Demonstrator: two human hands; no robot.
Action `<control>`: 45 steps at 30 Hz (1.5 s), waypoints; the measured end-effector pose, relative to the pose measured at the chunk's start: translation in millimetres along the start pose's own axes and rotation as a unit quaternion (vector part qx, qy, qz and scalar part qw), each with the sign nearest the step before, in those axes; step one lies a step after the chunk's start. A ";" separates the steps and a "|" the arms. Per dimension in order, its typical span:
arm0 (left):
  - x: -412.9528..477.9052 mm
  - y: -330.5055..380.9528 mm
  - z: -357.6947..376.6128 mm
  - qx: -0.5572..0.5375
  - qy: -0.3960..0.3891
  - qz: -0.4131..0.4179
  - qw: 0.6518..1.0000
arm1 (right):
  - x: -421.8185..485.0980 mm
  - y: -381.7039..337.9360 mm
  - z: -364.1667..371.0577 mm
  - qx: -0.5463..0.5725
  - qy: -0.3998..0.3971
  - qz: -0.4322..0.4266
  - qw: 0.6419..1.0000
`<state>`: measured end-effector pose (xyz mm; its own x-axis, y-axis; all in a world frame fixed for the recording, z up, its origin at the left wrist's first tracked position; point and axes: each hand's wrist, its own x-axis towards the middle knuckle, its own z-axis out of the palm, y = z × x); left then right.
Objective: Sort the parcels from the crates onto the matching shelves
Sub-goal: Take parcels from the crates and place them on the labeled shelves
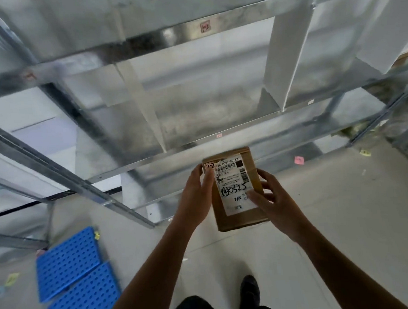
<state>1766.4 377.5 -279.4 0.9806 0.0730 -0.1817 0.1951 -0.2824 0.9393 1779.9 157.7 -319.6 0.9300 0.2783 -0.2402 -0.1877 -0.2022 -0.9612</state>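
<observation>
Parcel of brown cardboard (238,220), lower centre of frame, held between both hands in front of the low tiers of a galvanised shelf rack (197,140). Left hand (196,197) clasps its left edge. Right hand (270,202) grips the right edge, thumb lying on the white shipping label (233,176), which is marked "2-2". Blue perforated panels (74,269) lie on the floor at lower left, and a black shoe (248,290) shows at bottom centre.
</observation>
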 end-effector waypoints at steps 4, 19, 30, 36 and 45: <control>32.7 10.5 6.0 -0.124 0.054 -0.030 0.990 | 48.7 -13.9 -6.2 -0.024 -0.024 -0.009 0.999; 193.6 3.9 -68.4 -0.175 0.196 -0.028 0.965 | 237.2 -76.9 21.7 -0.156 -0.074 -0.016 0.985; 254.3 -17.6 -89.1 -0.140 0.232 0.004 0.963 | 322.1 -84.8 42.4 -0.052 -0.106 -0.018 0.993; 261.3 -11.2 -86.0 -0.020 0.297 -0.037 0.954 | 345.9 -77.7 44.4 -0.070 -0.141 -0.017 0.987; 290.1 22.3 -66.2 0.438 0.234 0.026 0.868 | 368.2 -65.3 -5.0 -0.392 -0.185 -0.082 0.897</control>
<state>2054.1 455.7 -291.9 0.9140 0.3615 0.1841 0.2909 -0.9004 0.3237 2136.3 268.7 -344.6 0.7287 0.6280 -0.2731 0.3569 -0.6886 -0.6312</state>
